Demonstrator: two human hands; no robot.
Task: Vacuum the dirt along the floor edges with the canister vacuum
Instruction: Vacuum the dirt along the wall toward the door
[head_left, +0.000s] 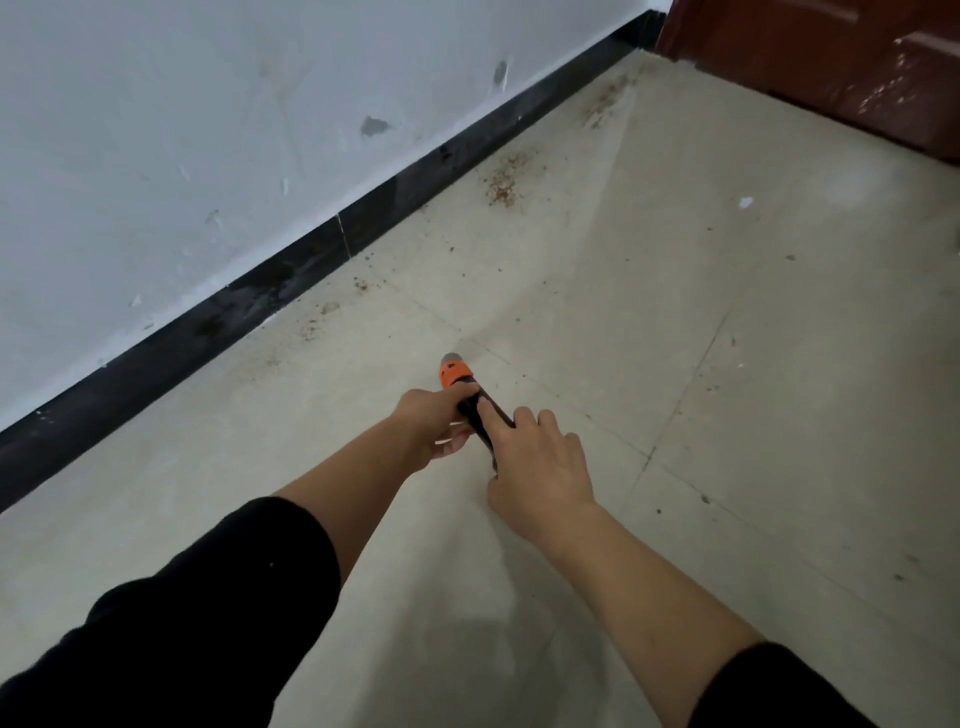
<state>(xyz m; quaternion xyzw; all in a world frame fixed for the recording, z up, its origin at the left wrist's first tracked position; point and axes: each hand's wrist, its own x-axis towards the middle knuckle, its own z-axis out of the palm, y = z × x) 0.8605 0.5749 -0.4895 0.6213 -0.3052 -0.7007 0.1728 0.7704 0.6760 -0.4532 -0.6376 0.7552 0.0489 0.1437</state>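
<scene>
- Well, both hands are on the vacuum tube (471, 406), a black pipe with an orange ring (453, 374) near its front end.
- The left hand (428, 423) is wrapped round the tube just behind the orange ring. I think it sits that far forward so it can aim the tip.
- The right hand (540, 467) holds the tube further back. Its fingers curl over the top and one finger lies straight along the pipe. That looks like a steadying hold, or maybe the finger is feeling for a switch. I cannot tell which.
- The tube points down and away from the person, with its grey tip low over the floor (701, 374). I cannot see if the tip touches the tiles.
- The tip is out in the open floor, apart from the black strip (249, 299) at the foot of the wall (197, 130).
- The dirt (503, 188) is brown crumbs in a patch close to that strip, well ahead of the tip. More lies further on near the corner by the red door (831, 67), and small bits are sprinkled along the edge closer in.
- The big patches are not cleaned yet, so I would guess the job is at an early stage.
- Next the tip likely needs to swing left to the edge and follow it forward.
- The round body of the vacuum is not in sight.
</scene>
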